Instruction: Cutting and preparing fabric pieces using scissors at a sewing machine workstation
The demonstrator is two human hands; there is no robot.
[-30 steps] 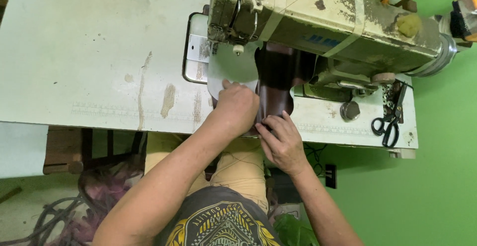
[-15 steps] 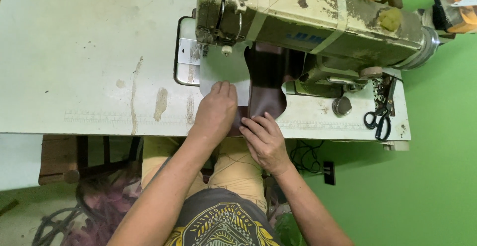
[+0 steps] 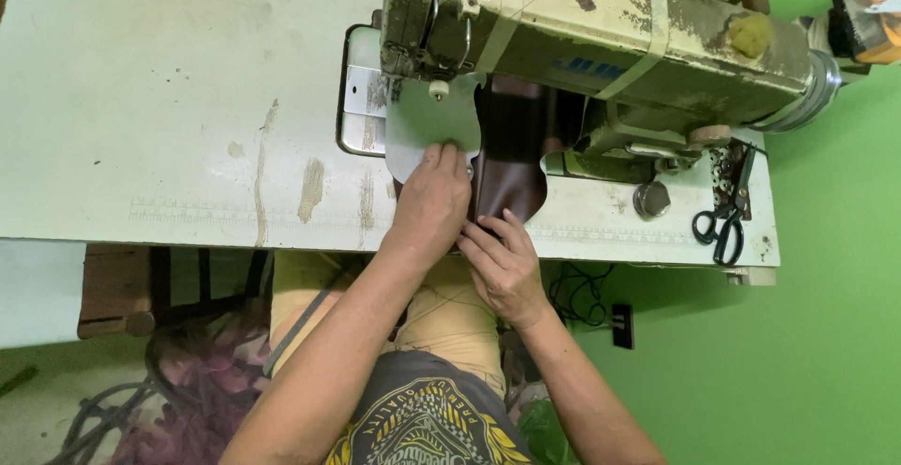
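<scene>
A dark brown leather piece [image 3: 508, 160] lies on the bed of a worn cream sewing machine [image 3: 601, 43], running under its arm, with a pale grey piece [image 3: 424, 125] beside it below the needle. My left hand [image 3: 430, 200] presses flat on both pieces near the needle. At the near edge of the brown piece, my right hand [image 3: 504, 263] pinches it with the fingertips.
Black scissors [image 3: 721, 226] lie on the white table [image 3: 169, 99] at its right end, next to a round metal knob [image 3: 651, 199]. A metal needle plate [image 3: 364, 108] sits left of the needle. Green wall and floor are on the right; cables lie beneath.
My left hand has slid a little farther up along the pieces toward the needle. The right hand stays at the near edge of the brown piece.
</scene>
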